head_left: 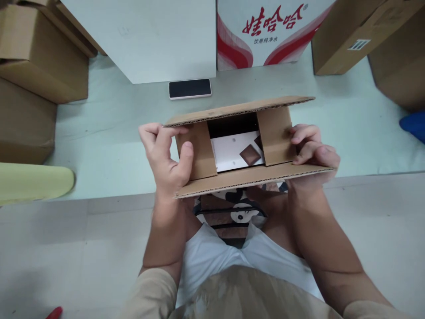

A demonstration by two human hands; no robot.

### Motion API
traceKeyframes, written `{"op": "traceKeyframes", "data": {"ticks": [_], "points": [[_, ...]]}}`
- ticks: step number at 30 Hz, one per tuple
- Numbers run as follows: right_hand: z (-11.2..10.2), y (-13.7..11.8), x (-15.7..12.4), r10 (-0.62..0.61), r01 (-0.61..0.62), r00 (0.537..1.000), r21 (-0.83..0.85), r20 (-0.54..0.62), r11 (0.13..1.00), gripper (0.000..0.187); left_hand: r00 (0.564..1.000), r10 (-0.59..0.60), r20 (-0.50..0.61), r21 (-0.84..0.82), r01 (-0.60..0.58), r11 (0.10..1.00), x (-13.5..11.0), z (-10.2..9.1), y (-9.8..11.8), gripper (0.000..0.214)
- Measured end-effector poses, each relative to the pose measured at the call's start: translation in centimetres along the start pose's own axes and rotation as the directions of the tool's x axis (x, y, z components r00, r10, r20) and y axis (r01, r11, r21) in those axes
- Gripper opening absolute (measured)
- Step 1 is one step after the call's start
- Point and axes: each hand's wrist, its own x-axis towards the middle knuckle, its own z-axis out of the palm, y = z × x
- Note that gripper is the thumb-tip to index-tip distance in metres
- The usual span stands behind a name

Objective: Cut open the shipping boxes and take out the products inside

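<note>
A brown cardboard box (232, 175) sits between my hands, its long top flaps standing apart and its two short end flaps folded inward. Through the gap a white package (229, 150) with brown diamond shapes shows inside. My left hand (168, 155) grips the box's left end, thumb on the near side and fingers at the far flap. At the opposite end, my right hand (314, 150) has its fingers curled against the right short flap, with part of the palm behind the near long flap. The underside of the box is hidden.
On the pale green surface (109, 133) lies a phone (190, 89) beyond the box. Behind it stand a large white box (166, 40) and a red-and-white carton (265, 48). Brown cartons (63, 62) flank the left; another carton (345, 48) stands right. A yellow-green object (33, 181) lies at the left edge.
</note>
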Motion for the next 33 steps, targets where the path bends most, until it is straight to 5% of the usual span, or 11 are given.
{"op": "traceKeyframes", "data": {"ticks": [5, 8, 11, 14, 20, 26, 33], "points": [[0.1, -0.1, -0.2, -0.018, 0.019, 1.0, -0.068, 0.022, 0.997, 0.055, 0.999, -0.042, -0.026, -0.168, 0.037, 0.985, 0.6, 0.2, 0.5, 0.015], [0.2, -0.1, -0.4, -0.006, 0.008, 1.0, -0.092, 0.024, 0.996, 0.057, 0.981, 0.036, 0.193, -0.159, -0.005, 0.987, 1.8, -0.3, 0.4, 0.026], [0.0, -0.2, -0.4, 0.012, -0.009, 0.999, -0.1, 0.036, 0.995, 0.057, 0.849, 0.082, 0.521, -0.06, -0.06, 0.996, 2.9, -1.2, 0.6, 0.046], [-0.3, -0.2, -0.3, 0.019, -0.011, 0.997, -0.108, 0.073, 0.994, 0.055, 0.764, 0.022, 0.645, 0.06, -0.08, 0.995, 3.2, -1.8, 1.3, 0.048], [-0.8, 0.2, -0.2, -0.049, 0.065, 0.992, -0.141, 0.112, 0.988, 0.055, 0.823, 0.123, 0.554, -0.06, -0.108, 0.992, 2.8, -1.4, 1.4, 0.051], [-1.0, 0.6, -0.6, -0.061, 0.072, 0.993, -0.103, 0.105, 0.992, 0.046, 0.952, 0.133, 0.274, -0.348, -0.031, 0.937, 1.9, -1.0, -0.6, 0.042], [-2.6, -1.2, 3.0, 0.051, 0.047, 0.892, -0.204, 0.45, 0.978, 0.032, 0.977, 0.154, 0.15, -0.521, -0.054, 0.852, 2.1, -0.4, -1.1, 0.049]]}}
